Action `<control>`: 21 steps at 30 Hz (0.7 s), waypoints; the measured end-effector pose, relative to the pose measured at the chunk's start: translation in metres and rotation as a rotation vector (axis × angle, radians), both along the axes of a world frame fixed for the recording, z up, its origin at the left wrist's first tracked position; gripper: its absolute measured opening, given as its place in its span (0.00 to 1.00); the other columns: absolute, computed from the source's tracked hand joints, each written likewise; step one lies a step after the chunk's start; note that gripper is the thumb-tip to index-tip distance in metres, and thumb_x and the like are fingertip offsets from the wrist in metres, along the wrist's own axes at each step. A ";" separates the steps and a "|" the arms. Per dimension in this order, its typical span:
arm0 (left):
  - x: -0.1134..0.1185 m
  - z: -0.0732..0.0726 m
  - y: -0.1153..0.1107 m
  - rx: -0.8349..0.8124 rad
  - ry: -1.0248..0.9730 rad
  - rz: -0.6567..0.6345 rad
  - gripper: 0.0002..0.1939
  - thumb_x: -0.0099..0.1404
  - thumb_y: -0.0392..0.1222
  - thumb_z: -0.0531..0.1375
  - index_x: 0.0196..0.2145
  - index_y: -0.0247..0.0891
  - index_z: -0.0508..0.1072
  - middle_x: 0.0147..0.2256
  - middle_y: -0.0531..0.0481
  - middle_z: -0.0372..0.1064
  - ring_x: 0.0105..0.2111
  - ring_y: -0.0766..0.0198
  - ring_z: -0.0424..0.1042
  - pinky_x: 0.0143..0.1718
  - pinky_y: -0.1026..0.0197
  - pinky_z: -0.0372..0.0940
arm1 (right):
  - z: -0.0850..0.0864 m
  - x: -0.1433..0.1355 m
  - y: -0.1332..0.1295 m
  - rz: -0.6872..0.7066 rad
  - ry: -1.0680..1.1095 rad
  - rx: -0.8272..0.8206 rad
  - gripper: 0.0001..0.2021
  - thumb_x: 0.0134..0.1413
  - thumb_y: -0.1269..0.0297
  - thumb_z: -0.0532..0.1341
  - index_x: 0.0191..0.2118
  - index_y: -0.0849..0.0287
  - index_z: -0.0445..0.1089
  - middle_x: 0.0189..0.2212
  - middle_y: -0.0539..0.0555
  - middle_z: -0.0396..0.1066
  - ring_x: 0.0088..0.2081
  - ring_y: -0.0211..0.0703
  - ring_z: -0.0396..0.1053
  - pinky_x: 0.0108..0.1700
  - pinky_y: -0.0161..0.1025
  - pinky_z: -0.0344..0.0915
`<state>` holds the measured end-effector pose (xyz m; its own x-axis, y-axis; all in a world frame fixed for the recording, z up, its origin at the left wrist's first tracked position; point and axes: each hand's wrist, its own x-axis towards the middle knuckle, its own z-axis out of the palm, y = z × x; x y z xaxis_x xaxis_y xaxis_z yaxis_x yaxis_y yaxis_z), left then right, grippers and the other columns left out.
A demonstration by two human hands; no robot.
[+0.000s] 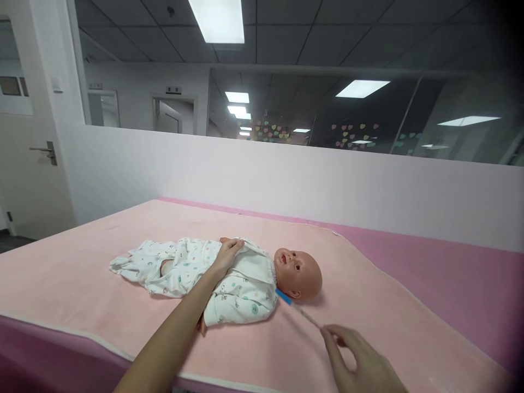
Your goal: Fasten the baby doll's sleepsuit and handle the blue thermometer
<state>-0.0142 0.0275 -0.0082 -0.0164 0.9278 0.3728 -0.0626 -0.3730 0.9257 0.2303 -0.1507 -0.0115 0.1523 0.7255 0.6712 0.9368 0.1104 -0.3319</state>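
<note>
A baby doll [301,270] in a white patterned sleepsuit [245,286] lies on its back on a pink blanket [102,273], head to the right. My left hand [227,254] rests on the doll's chest, gripping the suit's upper edge. My right hand [360,360] pinches the near end of a thin thermometer [297,308] with a blue tip. That blue tip lies at the doll's neck and shoulder, just under the chin.
The blanket covers a darker pink table [450,273] that runs along a white partition wall [286,180] topped with glass. A white door with a lever handle [45,152] stands at the left. The table's near edge is close to me.
</note>
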 end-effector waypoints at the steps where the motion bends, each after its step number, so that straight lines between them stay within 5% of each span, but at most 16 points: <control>1: 0.000 0.000 0.000 0.001 -0.003 -0.002 0.18 0.55 0.55 0.55 0.25 0.34 0.69 0.26 0.51 0.62 0.32 0.64 0.61 0.33 0.64 0.57 | 0.012 -0.007 0.003 -0.020 0.023 0.049 0.12 0.48 0.52 0.52 0.27 0.50 0.69 0.25 0.52 0.72 0.23 0.44 0.66 0.23 0.37 0.56; 8: 0.001 0.001 0.000 -0.008 -0.038 -0.014 0.19 0.54 0.55 0.57 0.26 0.33 0.71 0.25 0.49 0.64 0.31 0.63 0.63 0.33 0.63 0.58 | 0.065 -0.061 0.082 0.066 -0.317 -0.034 0.13 0.53 0.69 0.50 0.22 0.57 0.67 0.19 0.51 0.67 0.22 0.39 0.62 0.27 0.36 0.50; 14: 0.001 -0.001 0.002 0.007 -0.083 -0.109 0.20 0.54 0.55 0.57 0.25 0.32 0.70 0.24 0.51 0.63 0.28 0.66 0.62 0.31 0.64 0.57 | 0.064 -0.100 0.129 0.005 -0.549 -0.200 0.11 0.50 0.78 0.52 0.23 0.62 0.68 0.22 0.58 0.69 0.27 0.43 0.67 0.30 0.37 0.52; 21: 0.001 0.001 0.000 0.012 -0.094 -0.109 0.20 0.53 0.56 0.58 0.21 0.33 0.65 0.20 0.54 0.59 0.24 0.69 0.59 0.28 0.66 0.55 | 0.067 -0.123 0.141 0.064 -0.610 -0.245 0.10 0.49 0.81 0.52 0.30 0.64 0.69 0.27 0.60 0.71 0.32 0.45 0.69 0.32 0.37 0.55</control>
